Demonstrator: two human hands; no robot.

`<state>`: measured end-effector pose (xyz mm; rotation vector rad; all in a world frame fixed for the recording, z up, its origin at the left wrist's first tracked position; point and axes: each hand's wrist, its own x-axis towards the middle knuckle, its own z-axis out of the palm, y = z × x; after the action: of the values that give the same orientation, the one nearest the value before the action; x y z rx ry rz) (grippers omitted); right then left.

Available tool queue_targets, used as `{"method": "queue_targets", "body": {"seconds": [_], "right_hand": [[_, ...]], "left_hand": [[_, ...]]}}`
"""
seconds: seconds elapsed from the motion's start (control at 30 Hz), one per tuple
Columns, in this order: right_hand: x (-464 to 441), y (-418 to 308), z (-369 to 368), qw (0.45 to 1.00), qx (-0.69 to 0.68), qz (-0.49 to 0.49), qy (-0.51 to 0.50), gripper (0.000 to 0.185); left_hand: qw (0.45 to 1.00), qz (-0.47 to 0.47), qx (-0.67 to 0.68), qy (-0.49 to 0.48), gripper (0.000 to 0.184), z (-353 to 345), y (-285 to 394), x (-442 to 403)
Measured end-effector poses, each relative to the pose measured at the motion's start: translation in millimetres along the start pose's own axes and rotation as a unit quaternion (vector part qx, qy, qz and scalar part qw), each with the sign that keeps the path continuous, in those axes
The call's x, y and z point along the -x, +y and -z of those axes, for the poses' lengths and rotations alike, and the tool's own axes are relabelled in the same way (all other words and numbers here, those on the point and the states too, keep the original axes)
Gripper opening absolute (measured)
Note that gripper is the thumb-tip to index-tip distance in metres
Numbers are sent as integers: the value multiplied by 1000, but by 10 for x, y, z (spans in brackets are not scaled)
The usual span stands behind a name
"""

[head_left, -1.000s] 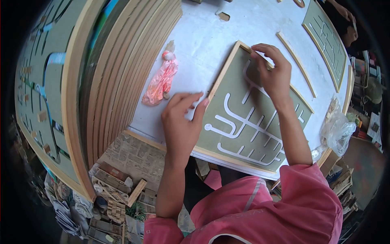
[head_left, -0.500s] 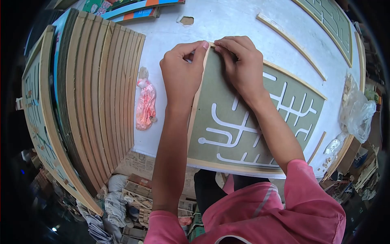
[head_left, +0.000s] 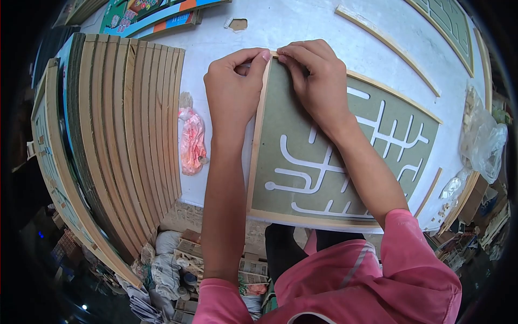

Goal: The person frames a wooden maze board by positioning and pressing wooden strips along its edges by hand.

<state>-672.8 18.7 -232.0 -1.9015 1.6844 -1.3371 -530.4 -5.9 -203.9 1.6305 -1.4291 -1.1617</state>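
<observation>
A grey-green board [head_left: 274, 121] with white branching slots lies on the table, edged by thin wooden strips. Along its left side runs one strip [head_left: 259, 121], and another strip [head_left: 396, 95] borders the far side. My left hand [head_left: 233, 86] is closed at the far left corner, thumb and forefinger pinching the frame there. Just to its right, my right hand [head_left: 318, 81] is closed too, its fingertips gripping the end of the far strip. The fingers hide most of the corner joint, and my right forearm covers part of the slots.
A tall row of wood-edged boards [head_left: 132, 135] stands at the left. Beside it lies a pink plastic bag [head_left: 192, 141]. A loose wooden strip [head_left: 388, 45] and another framed board [head_left: 450, 27] lie at the far right. A clear plastic bag [head_left: 484, 143] sits at the right edge.
The view has shifted slightly, so the stacked boards sit further left. Both hands remain at the same frame corner, with only small finger shifts.
</observation>
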Motion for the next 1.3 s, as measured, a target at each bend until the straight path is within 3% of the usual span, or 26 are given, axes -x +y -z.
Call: {"method": "queue_targets", "body": {"seconds": [0.6,1.0,1.07,1.2,1.3], "right_hand": [[2,5,-14,1000,10,10,7,6],[-43,-28,69,998,14,21,-54,15],[-81,-42,101,998,-3,42,-45,18],[-145,-129,201,991,6,106,-85,20],[-143,-226,221,984,30,136,-108,19]], "left_hand": [[1000,2,-21,1,25,15,9,-15],[999,33,13,-15,29,189,4,312],[996,67,-47,-26,28,275,69,536],[989,141,-5,-48,24,415,10,936],[991,127,-17,-40,23,518,-46,1147]]}}
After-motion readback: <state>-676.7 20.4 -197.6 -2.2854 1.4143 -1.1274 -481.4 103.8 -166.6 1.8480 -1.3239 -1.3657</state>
